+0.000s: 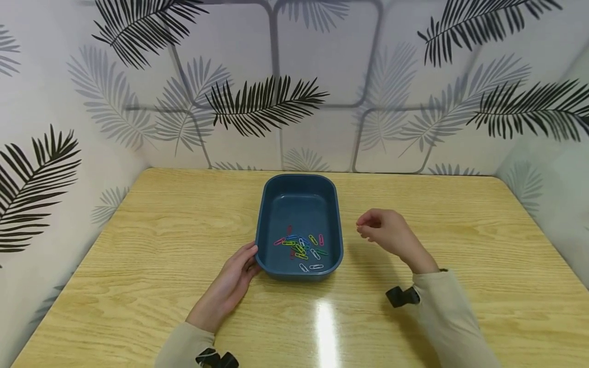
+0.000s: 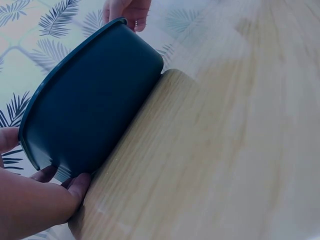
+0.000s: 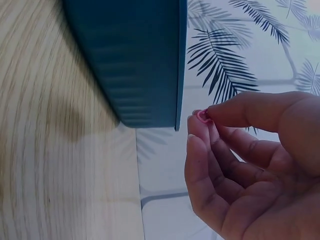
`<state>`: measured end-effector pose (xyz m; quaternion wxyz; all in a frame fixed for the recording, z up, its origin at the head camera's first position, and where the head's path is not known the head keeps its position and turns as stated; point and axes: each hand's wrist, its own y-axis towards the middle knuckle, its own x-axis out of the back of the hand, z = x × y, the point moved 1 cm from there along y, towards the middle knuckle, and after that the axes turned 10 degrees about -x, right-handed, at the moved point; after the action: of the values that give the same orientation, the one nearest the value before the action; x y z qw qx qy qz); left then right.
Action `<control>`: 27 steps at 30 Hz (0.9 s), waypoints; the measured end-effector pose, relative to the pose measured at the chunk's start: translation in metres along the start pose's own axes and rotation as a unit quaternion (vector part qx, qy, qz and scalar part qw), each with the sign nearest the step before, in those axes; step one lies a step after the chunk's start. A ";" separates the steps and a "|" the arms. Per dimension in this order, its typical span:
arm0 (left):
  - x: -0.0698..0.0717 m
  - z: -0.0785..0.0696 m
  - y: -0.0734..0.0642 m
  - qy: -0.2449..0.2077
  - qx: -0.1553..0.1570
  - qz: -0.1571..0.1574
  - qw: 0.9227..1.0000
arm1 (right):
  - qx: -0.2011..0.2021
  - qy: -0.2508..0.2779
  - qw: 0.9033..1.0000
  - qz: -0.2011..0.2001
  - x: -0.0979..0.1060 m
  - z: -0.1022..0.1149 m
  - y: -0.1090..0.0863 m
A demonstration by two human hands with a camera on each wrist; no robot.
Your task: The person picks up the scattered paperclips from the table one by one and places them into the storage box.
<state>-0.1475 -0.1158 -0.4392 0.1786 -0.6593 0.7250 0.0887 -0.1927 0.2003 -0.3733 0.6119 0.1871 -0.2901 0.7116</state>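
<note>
A dark blue plastic tray point(image 1: 301, 207) lies on the table with several colored paper clips point(image 1: 300, 249) scattered over the nearer half of its floor. My left hand point(image 1: 232, 280) holds the tray at its near left corner, fingertips at the rim; in the left wrist view, fingers point(image 2: 80, 186) reach round the tray's lower edge. To the right of the tray, raised above the table, my right hand point(image 1: 388, 232) pinches a pink paper clip point(image 3: 203, 117) between thumb and fingertips. Only a small loop of that clip shows; the rest is hidden by the fingers.
The light wood table point(image 1: 184, 214) reaches back to a wall point(image 1: 317, 138) with a leaf pattern. Black wrist cameras point(image 1: 402, 296) sit at both sleeves. A bright light reflection lies on the wood in front of the tray.
</note>
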 end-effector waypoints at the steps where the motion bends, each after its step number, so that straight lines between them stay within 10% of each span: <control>1: 0.000 0.000 0.000 0.002 0.001 0.002 1.000 | 0.004 -0.001 1.000 -0.004 -0.001 0.001 0.000; 27: 0.000 0.001 0.001 0.002 -0.003 0.010 1.000 | 0.073 0.031 0.996 -0.035 -0.035 0.032 -0.019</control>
<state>-0.1486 -0.1155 -0.4404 0.1741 -0.6530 0.7314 0.0911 -0.1706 0.1545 -0.3671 0.6298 0.2189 -0.2113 0.7147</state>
